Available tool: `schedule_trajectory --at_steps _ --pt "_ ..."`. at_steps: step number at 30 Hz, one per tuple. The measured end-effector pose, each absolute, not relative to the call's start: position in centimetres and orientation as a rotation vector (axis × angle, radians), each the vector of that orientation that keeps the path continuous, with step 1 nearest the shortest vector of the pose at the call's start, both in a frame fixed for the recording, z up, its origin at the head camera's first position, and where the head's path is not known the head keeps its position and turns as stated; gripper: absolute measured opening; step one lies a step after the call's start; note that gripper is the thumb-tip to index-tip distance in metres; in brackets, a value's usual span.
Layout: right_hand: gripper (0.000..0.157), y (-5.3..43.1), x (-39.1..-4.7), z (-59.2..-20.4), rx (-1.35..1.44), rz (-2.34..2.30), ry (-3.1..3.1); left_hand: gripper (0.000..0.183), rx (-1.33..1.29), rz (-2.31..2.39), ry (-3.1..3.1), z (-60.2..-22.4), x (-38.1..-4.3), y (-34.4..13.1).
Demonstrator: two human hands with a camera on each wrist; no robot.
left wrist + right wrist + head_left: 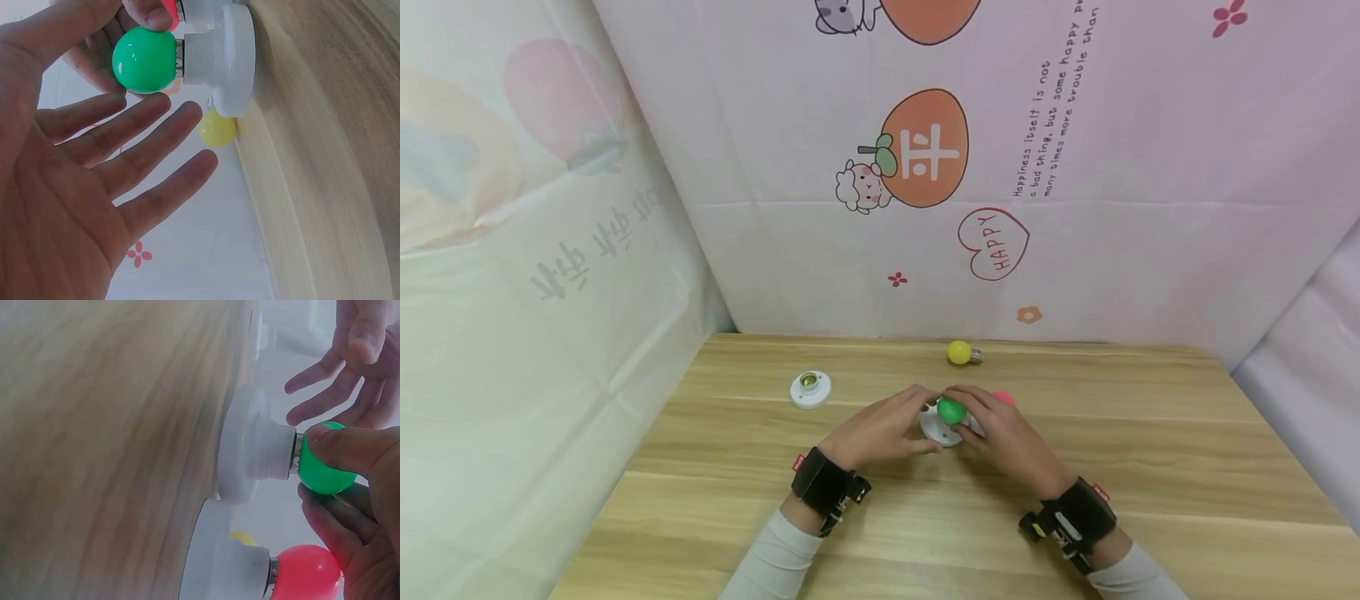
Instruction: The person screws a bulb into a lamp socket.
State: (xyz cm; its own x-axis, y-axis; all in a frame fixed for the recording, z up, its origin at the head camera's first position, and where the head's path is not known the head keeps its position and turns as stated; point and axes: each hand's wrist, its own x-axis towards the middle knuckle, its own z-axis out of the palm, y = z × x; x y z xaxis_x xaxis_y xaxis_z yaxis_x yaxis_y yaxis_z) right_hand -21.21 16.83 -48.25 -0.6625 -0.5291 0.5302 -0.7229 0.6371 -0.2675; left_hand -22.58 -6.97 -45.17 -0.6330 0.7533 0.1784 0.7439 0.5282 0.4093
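A round green light bulb (951,410) sits with its metal base in the mouth of a white lamp holder (240,444), which rests flat on the table. The right hand (1007,437) pinches the green bulb between thumb and fingers, clearly seen in the right wrist view. On the holder's other side is the left hand (883,429), its fingers spread and nearly straight, with nothing held. The left wrist view shows a gap between those fingertips and the holder (236,62). Beside it, partly behind the right hand, a pinkish-red bulb (307,572) sits in a second white holder (231,569).
Toward the table's back edge lies a yellow bulb (958,352) on its side. A third white lamp holder (810,389), without a bulb, stands at the left. Printed white cloth (775,250) hangs behind the wooden table (925,533) and along both sides.
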Motion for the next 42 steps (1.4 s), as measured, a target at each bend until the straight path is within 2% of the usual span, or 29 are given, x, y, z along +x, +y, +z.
schedule_trajectory --at_steps 28,42 --pt "0.058 16.9 -21.5 -48.6 0.973 0.465 -2.443 0.066 1.306 0.724 2.724 -45.2 -22.5 -7.0" --pt "0.066 17.6 -21.5 -47.7 0.941 0.493 -2.465 0.068 1.215 0.727 2.754 -45.1 -22.6 -7.3"
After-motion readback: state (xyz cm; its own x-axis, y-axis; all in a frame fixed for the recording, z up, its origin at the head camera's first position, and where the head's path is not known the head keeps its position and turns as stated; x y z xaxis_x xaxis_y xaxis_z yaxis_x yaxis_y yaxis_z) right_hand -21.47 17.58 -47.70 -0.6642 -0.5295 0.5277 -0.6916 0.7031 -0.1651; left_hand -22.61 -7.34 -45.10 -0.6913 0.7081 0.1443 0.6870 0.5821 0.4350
